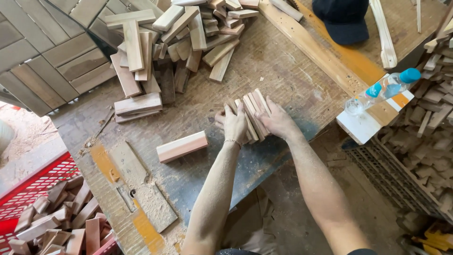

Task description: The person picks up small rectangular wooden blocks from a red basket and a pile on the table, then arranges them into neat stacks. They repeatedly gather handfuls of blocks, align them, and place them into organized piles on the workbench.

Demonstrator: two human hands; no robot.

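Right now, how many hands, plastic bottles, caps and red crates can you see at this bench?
Hands: 2 (left hand, right hand, both gripping the bundle of wood strips)
Plastic bottle: 1
Dark cap: 1
Red crate: 1
Total: 5

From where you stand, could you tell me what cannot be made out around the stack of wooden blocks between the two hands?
Head view only:
- Stack of wooden blocks: the count and lower ends are hidden by the left hand and right hand.
- Fingertips of both hands: tucked behind the stack, so how firm the grip is stays unclear.
- Red crate: cut off by the left and bottom edges.
- Dark cap: cut off by the top edge.
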